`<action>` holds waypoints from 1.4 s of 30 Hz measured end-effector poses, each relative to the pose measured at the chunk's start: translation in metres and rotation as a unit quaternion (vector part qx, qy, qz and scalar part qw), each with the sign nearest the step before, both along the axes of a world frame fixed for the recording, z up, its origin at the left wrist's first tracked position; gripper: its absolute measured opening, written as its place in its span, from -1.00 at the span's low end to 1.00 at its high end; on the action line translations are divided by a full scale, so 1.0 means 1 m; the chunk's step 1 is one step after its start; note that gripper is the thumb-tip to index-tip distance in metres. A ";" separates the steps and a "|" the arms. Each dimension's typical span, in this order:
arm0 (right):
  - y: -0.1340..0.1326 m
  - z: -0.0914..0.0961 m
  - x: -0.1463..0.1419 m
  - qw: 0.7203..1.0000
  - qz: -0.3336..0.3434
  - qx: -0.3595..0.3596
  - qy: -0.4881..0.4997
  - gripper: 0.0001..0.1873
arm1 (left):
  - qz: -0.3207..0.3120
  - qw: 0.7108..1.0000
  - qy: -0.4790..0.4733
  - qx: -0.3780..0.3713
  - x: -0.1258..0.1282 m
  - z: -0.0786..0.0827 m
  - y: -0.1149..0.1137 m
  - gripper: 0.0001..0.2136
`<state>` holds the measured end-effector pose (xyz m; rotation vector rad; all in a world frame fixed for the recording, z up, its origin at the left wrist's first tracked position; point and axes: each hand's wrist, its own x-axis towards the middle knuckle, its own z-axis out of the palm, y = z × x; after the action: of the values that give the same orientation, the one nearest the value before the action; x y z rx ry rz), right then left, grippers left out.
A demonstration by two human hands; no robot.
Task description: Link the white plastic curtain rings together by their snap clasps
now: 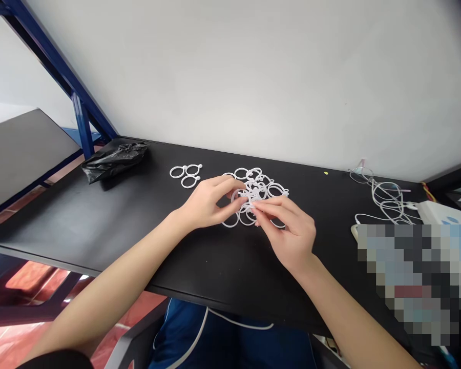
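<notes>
Head view; clock positions read from the pile of white rings [258, 190], near centre on the black desk [200, 256].

Writing: a pixelated patch [415, 282] at 4 o'clock covers whatever lies there; any lettering under it cannot be read.

Left hand [211, 202]: reaches in from 9 o'clock; thumb and index finger curve toward each other, a single white ring [233, 193] gripped between their tips above the pile.

Right hand [292, 228]: at 4 o'clock; thumb and forefinger tips pinched together on a small white piece [252, 204]. Whether this belongs to the left hand's ring cannot be told.

Edges and room: back edge meets the wall [230, 77] at 12 o'clock; front edge runs under both forearms. Three separate rings [197, 178] sit between 9 and 10 o'clock, near the left hand; a black plastic bag [115, 161] lies beyond them. Open surface spans bag to left forearm, and hands to front edge. At 3 o'clock, well apart: eyeglasses, tangled white cable [386, 205] and power strip [432, 210].
</notes>
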<state>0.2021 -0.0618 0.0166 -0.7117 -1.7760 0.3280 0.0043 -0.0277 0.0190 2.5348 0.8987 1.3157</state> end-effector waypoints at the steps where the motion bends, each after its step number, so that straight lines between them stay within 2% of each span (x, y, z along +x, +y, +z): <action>1: 0.000 0.002 0.001 1.000 0.001 0.000 0.013 -0.67 | -0.009 1.000 0.000 0.019 0.001 0.000 -0.001 -0.73; 4: -0.001 0.008 0.004 0.997 0.017 -0.053 0.054 -0.65 | -0.005 0.999 -0.005 0.054 0.006 0.000 -0.005 -0.53; 8: 0.001 0.013 0.007 0.978 0.070 -0.176 0.091 -0.72 | 0.028 0.997 -0.006 0.078 0.009 -0.001 -0.006 -0.58; 12: 0.001 0.018 0.008 0.955 0.116 -0.246 0.119 -0.81 | 0.038 0.990 -0.024 0.133 0.010 -0.001 -0.006 -0.57; 15: 0.001 0.022 0.010 0.940 0.166 -0.276 0.111 -0.86 | 0.044 0.986 -0.044 0.156 0.012 -0.001 -0.009 -0.55; 19: -0.001 0.026 0.012 0.921 0.230 -0.292 0.119 -0.96 | 0.031 0.991 -0.056 0.120 0.021 -0.004 -0.016 -0.54; 20: -0.002 0.025 0.011 0.920 0.236 -0.292 0.115 -0.92 | 0.025 0.991 -0.060 0.115 0.023 -0.004 -0.018 -0.55; 21: -0.004 0.023 0.009 0.925 0.227 -0.284 0.114 -0.86 | 0.020 0.991 -0.063 0.114 0.026 -0.005 -0.019 -0.56; 23: -0.007 0.017 0.004 0.952 0.169 -0.221 0.131 -0.72 | 0.015 0.991 -0.065 0.117 0.029 -0.005 -0.021 -0.58; 25: -0.010 0.009 -0.001 0.978 0.059 -0.078 0.186 -0.72 | 0.010 0.990 -0.065 0.128 0.032 -0.005 -0.022 -0.59; 26: -0.011 0.006 -0.002 0.984 0.035 -0.009 0.175 -0.73 | 0.005 0.988 -0.066 0.138 0.033 -0.005 -0.022 -0.59; 27: -0.011 0.003 -0.003 0.987 0.021 0.030 0.154 -0.69 | -0.001 0.986 -0.069 0.150 0.033 -0.005 -0.023 -0.59; 30: -0.011 0.000 0.000 0.997 0.014 0.060 0.054 -0.61 | -0.013 0.979 -0.077 0.187 0.035 -0.003 -0.024 -0.60; 34: -0.012 0.003 0.003 0.995 -0.016 0.083 -0.055 -0.59 | -0.009 0.976 -0.074 0.206 0.035 -0.002 -0.024 -0.62; 37: -0.013 0.005 0.003 0.996 -0.026 0.052 -0.071 -0.59 | -0.002 0.978 -0.065 0.200 0.034 -0.002 -0.024 -0.62; 42: -0.014 0.003 -0.001 0.998 0.014 0.045 -0.035 -0.63 | -0.003 0.976 -0.072 0.204 0.035 -0.003 -0.024 -0.63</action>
<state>0.2016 -0.0762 0.0200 -0.6406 -1.8559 0.2438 0.0388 -0.0514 0.0164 2.6738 0.6459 1.8173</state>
